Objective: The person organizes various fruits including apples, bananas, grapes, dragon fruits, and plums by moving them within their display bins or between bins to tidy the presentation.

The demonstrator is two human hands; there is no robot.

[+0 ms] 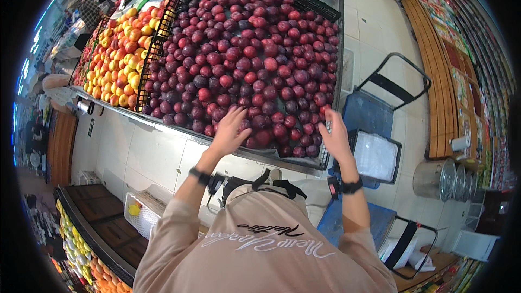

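A broad heap of dark red plums point(244, 61) covers the display stand in front of me. My left hand point(232, 130) is over the near edge of the heap, thumb apart from the fingers, its fingertips at the plums; I cannot tell whether they touch. At the near right corner, my right hand point(337, 134) is beside the stand's rim, thumb and fingers spread and nothing between them. Close to that hand, a light mesh side panel point(324, 146) borders the plums. A black plastic lattice divider point(156, 49) edges the heap on the left.
Yellow-red nectarines or peaches point(126, 57) lie beyond the divider. To my right are a blue platform trolley point(366, 110), a black crate with plastic bags point(374, 154) and another blue trolley point(346, 219). A white plastic basket point(140, 213) stands behind on the left.
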